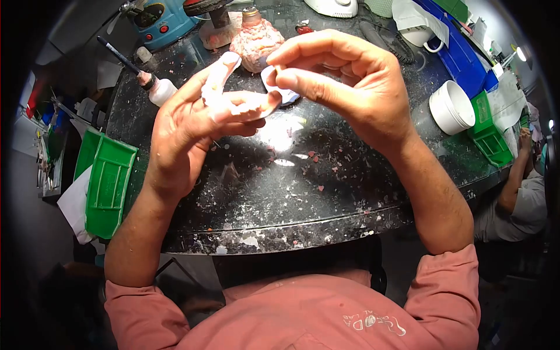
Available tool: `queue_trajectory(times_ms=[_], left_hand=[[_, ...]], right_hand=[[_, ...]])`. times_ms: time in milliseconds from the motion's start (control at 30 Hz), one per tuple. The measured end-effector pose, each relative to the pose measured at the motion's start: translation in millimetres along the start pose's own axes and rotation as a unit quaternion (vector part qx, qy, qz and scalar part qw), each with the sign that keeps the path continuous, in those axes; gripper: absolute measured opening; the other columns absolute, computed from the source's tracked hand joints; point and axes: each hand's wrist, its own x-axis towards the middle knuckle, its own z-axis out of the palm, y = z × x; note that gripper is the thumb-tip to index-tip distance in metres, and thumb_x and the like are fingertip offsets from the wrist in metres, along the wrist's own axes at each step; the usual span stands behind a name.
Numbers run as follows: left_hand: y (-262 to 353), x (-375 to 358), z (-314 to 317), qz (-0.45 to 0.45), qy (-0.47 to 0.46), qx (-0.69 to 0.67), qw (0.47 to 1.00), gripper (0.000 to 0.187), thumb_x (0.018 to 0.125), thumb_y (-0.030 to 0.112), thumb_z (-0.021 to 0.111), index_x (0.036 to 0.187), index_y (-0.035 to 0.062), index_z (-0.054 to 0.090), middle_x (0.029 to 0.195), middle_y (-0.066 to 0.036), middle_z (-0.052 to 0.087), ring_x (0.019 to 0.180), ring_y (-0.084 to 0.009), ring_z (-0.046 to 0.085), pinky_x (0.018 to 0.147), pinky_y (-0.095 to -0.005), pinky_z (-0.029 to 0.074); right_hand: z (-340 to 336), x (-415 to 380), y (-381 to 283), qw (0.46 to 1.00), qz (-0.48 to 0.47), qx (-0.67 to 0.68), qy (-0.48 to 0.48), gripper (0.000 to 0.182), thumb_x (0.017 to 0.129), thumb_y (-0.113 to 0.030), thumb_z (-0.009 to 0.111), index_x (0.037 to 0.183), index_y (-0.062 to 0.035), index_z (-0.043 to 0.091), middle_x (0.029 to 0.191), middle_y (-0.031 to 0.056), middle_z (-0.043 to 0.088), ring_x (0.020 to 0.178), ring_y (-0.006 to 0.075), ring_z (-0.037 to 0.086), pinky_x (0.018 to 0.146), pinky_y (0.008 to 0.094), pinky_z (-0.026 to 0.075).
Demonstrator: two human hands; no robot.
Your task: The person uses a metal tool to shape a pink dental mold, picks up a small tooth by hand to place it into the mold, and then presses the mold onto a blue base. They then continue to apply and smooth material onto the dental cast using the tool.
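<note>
My left hand (pixel 186 116) is raised over the bench, its fingers and thumb around a pale horseshoe-shaped piece (pixel 219 99) like a dental arch. Strong light washes out that piece's surface detail. To its right, my right hand (pixel 356 87) is closed in a pinch, thumb against forefinger. A tiny pale bit (pixel 276 69) shows between those fingertips; its kind is too small to make out. Behind the pinch, a small white and blue object (pixel 286 95) is partly hidden. Beyond the hands stands a lump coated in pink drips (pixel 256 44), with a metal neck on top.
The dark bench (pixel 280 198) is strewn with pale and pink scraps. A white bottle (pixel 163 91) with a dark-handled tool, and a blue machine (pixel 160 26), are at back left. Green trays (pixel 111 181) flank the bench; a white tub (pixel 452 108) is at right. Another person's arm (pixel 516 169) shows far right.
</note>
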Motion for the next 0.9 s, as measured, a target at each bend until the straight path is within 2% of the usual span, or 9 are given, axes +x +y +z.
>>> queue_trajectory(times_ms=[67, 133, 167, 267, 467, 633, 700, 800, 900], left_hand=[[0.3, -0.4, -0.3, 0.005, -0.005, 0.031, 0.999, 0.072, 0.084, 0.021, 0.058, 0.14, -0.0097, 0.025, 0.109, -0.022, 0.064, 0.098, -0.0271, 0.065, 0.089, -0.0391, 0.052], [2.4, -1.4, 2.1, 0.014, -0.012, 0.012, 1.0, 0.072, 0.083, 0.019, 0.059, 0.14, -0.0094, 0.026, 0.107, -0.021, 0.064, 0.096, -0.0263, 0.066, 0.087, -0.0374, 0.053], [3.5, -1.4, 2.2, 0.005, -0.009, 0.025, 1.0, 0.073, 0.082, 0.02, 0.061, 0.139, -0.0091, 0.027, 0.105, -0.02, 0.065, 0.096, -0.0263, 0.066, 0.087, -0.0366, 0.052], [1.5, -0.6, -3.8, 0.001, -0.035, 0.02, 0.999, 0.071, 0.082, 0.019, 0.062, 0.139, -0.0085, 0.029, 0.105, -0.021, 0.065, 0.095, -0.0251, 0.066, 0.087, -0.0355, 0.052], [3.5, -2.5, -0.2, -0.002, -0.029, 0.019, 0.999, 0.068, 0.083, 0.013, 0.063, 0.139, -0.0074, 0.03, 0.104, -0.021, 0.065, 0.095, -0.0235, 0.066, 0.087, -0.0347, 0.051], [4.5, -3.0, 2.2, -0.002, -0.021, 0.022, 1.0, 0.068, 0.083, 0.016, 0.062, 0.138, -0.0079, 0.03, 0.104, -0.021, 0.065, 0.095, -0.0241, 0.066, 0.087, -0.0346, 0.052], [5.4, -2.3, 2.2, 0.0, -0.016, 0.026, 1.0, 0.069, 0.083, 0.017, 0.062, 0.138, -0.0081, 0.03, 0.104, -0.021, 0.065, 0.095, -0.0245, 0.066, 0.087, -0.0345, 0.052], [6.3, -1.3, 0.1, -0.015, -0.019, 0.031, 0.999, 0.07, 0.083, 0.021, 0.06, 0.138, -0.0086, 0.03, 0.105, -0.022, 0.065, 0.095, -0.0258, 0.066, 0.086, -0.0349, 0.052], [5.6, -0.6, -0.1, -0.026, -0.009, 0.034, 0.999, 0.071, 0.082, 0.024, 0.06, 0.138, -0.0087, 0.03, 0.106, -0.023, 0.065, 0.096, -0.0264, 0.066, 0.083, -0.0353, 0.053]], right_hand=[[-4.1, 2.8, 1.6, 0.997, -0.043, -0.05, -0.045, 0.022, 0.079, 0.0, 0.071, 0.099, 0.0034, 0.064, 0.098, 0.0105, 0.066, 0.095, 0.0177, 0.062, 0.088, 0.0319, 0.049], [-0.3, 3.8, -1.0, 0.995, -0.027, -0.066, -0.065, 0.013, 0.08, -0.006, 0.073, 0.09, -0.0004, 0.068, 0.088, 0.0029, 0.066, 0.083, 0.0092, 0.06, 0.076, 0.0237, 0.049], [-0.1, 3.4, 1.2, 0.996, -0.014, -0.052, -0.071, 0.014, 0.079, -0.007, 0.074, 0.09, -0.0006, 0.068, 0.087, 0.0024, 0.066, 0.083, 0.0092, 0.06, 0.077, 0.0245, 0.049], [-0.7, 2.4, 0.6, 0.994, 0.025, -0.074, -0.082, 0.016, 0.078, -0.01, 0.075, 0.09, -0.0008, 0.069, 0.086, 0.0024, 0.066, 0.083, 0.0094, 0.06, 0.079, 0.0252, 0.048], [-1.2, 2.2, 2.6, 0.991, 0.013, -0.097, -0.092, 0.017, 0.078, -0.011, 0.074, 0.091, -0.0011, 0.069, 0.087, 0.0034, 0.067, 0.084, 0.01, 0.06, 0.079, 0.0256, 0.048], [-1.5, 1.2, -0.1, 0.99, -0.001, -0.104, -0.093, 0.014, 0.08, -0.009, 0.072, 0.091, -0.0007, 0.069, 0.088, 0.0041, 0.067, 0.083, 0.0097, 0.061, 0.078, 0.0249, 0.049], [-2.2, 1.0, -2.0, 0.996, 0.03, -0.044, -0.068, 0.019, 0.08, -0.004, 0.071, 0.098, 0.0008, 0.067, 0.095, 0.0075, 0.067, 0.094, 0.015, 0.061, 0.085, 0.0289, 0.048], [-3.1, 0.4, 1.5, 0.998, 0.045, 0.038, 0.0, 0.022, 0.085, -0.003, 0.065, 0.106, 0.0015, 0.062, 0.1, 0.0086, 0.066, 0.09, 0.0144, 0.062, 0.084, 0.0285, 0.051], [-3.7, 2.2, 1.2, 0.994, 0.067, 0.09, 0.015, 0.022, 0.086, -0.005, 0.064, 0.107, 0.0019, 0.061, 0.102, 0.0089, 0.065, 0.092, 0.015, 0.063, 0.086, 0.0306, 0.051]])
